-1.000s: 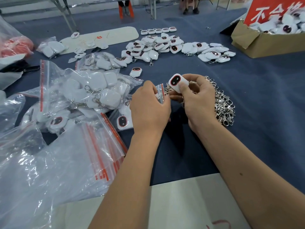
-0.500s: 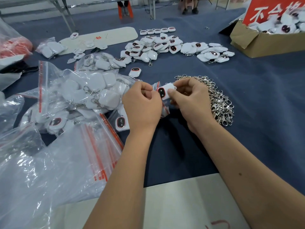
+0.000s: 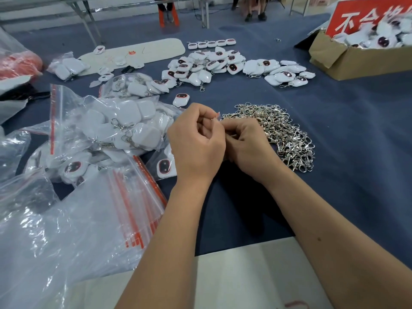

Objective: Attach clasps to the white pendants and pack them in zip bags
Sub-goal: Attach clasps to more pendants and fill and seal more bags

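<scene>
Item in work: small clear zip bag with red seal strip (image 3: 217, 115), only its top edge visible, pinched between both hands; pendant presumably inside, hidden behind the knuckles, long axis not readable.

Left hand (image 3: 197, 141): grip narrow, fingers curled, fingertips pinching the bag's edge at the top.

Right hand (image 3: 247, 146): grip narrow, fingers curled inward, meeting the left hand at the same edge; contents of the palm not discernible.

Judged step: sealing the bag's mouth, both hands equally near, seam lying directly between the two grips.

Right of the grip, just beside the right hand: heap of silver metal lobster clasps (image 3: 283, 134), touching the knuckles' far side.

Beyond the grip, near: single white rounded pendant with dark red face (image 3: 181, 99), lying flat on the blue cloth-covered counter (image 3: 347, 157).

Further beyond: spread pile of white pendants, some with clasps fitted (image 3: 223, 65).

Left of the grip, near: large clear zip bag filled with clasped white pendants (image 3: 120, 128); one bagged pendant, face up (image 3: 164, 167), just below and left of the left hand.

Lower left: stack of empty clear zip bags with red strips (image 3: 133, 208), partly under the left forearm.

Far right, well apart: brown cardboard box of pendants (image 3: 356, 61).

Obstruction: none between the hands; clasp heap close enough to snag the right hand on withdrawal.
</scene>
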### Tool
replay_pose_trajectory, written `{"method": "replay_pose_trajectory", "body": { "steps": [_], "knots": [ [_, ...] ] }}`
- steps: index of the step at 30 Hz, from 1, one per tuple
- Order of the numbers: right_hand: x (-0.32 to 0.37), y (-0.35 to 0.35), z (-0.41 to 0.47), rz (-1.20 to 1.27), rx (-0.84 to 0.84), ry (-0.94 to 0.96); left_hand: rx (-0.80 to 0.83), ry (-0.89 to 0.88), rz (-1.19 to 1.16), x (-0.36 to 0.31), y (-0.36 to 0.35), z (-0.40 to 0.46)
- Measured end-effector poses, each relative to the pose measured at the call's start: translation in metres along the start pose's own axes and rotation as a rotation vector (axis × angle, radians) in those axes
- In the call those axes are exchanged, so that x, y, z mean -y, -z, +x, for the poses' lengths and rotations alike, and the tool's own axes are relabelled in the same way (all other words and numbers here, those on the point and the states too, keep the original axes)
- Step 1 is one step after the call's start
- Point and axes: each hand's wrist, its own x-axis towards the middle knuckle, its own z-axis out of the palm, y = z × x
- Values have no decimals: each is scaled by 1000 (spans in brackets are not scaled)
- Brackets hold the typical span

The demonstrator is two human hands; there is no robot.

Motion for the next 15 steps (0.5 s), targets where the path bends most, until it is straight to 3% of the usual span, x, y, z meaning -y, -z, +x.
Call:
{"method": "replay_pose_trajectory", "body": {
  "steps": [2, 6, 8, 10, 15],
  "knots": [
    [-1, 1, 1, -83, -48, 53, 1, -2, 12, -1, 1, 1],
    [5, 1, 10, -414, -420, 189, 21, -51, 149, -1, 4, 1],
    [10, -1, 24, -556, -496, 186, -18, -57, 267, 1, 8, 3],
    [13, -4, 45, -717, -457, 158, -48, -29, 359, 6, 12, 8],
    [9, -9, 121, -893, -204, 29, 81, 134, 429, 14, 14, 11]
  ]
}}
